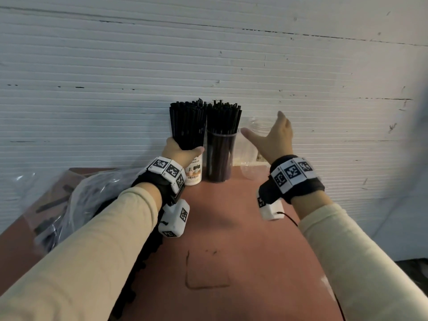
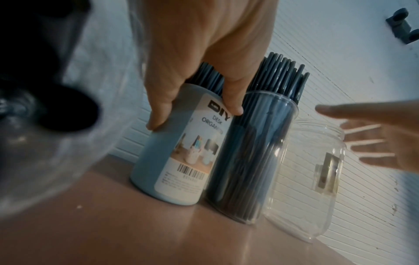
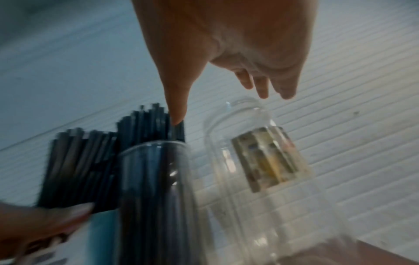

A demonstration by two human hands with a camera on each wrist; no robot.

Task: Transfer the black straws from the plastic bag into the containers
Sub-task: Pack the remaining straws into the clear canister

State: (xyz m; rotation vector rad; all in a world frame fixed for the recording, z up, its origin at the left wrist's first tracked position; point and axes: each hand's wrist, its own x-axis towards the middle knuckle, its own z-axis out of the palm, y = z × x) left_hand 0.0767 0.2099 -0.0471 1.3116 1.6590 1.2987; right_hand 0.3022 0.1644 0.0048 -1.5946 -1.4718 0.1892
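Observation:
My left hand point(image 1: 183, 150) point(image 2: 195, 114) grips the top of the pale labelled container point(image 1: 194, 173) point(image 2: 172, 161), thumb and fingers around its rim, where a bundle of black straws point(image 1: 187, 121) point(image 3: 75, 166) sticks out. A clear tube point(image 1: 220, 158) point(image 2: 249, 161) point(image 3: 154, 188) packed with black straws stands right beside it. My right hand point(image 1: 268, 133) point(image 3: 219, 105) hovers with fingers spread, holding nothing, just in front of an empty clear jar point(image 1: 257, 126) point(image 2: 312, 179) point(image 3: 260, 170). The plastic bag point(image 1: 88, 195) with more black straws lies at the left under my left forearm.
All three containers stand in a row against the white ribbed wall point(image 1: 231, 66), at the far edge of the reddish-brown table point(image 1: 231, 228). A faint dark outline is marked on the table between my arms.

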